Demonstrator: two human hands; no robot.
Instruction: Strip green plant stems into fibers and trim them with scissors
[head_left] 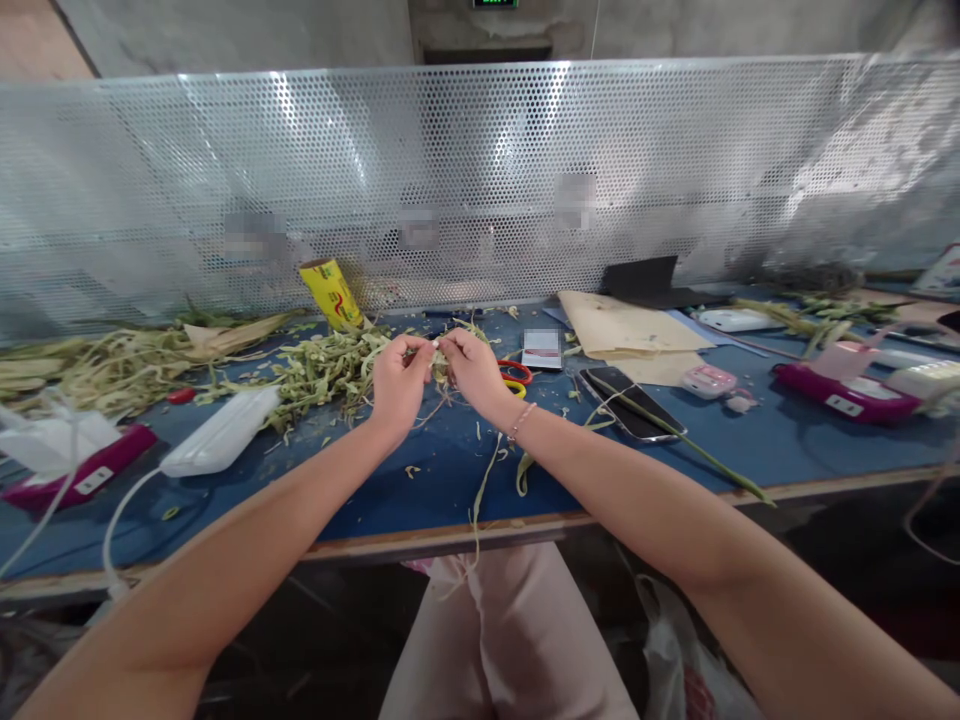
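Observation:
My left hand (401,380) and my right hand (472,372) meet over the table, fingertips pinched together. Between them is a small pale plant piece (436,345), mostly hidden by the fingers. Just left of my left hand lies a heap of pale green dried plant strips (330,370). Red- and yellow-handled scissors (516,374) rest close beside my right hand, their blades out of sight. A loose pale strip (484,490) hangs over the table's front edge below my right wrist.
A yellow can (331,294) leans near the perforated metal screen (480,180). To the right are a phone (631,402) under a long green stem (705,455) and brown paper (630,325). On the left lie a white power bank-like block (220,432) with a cable and more dried leaves (120,375).

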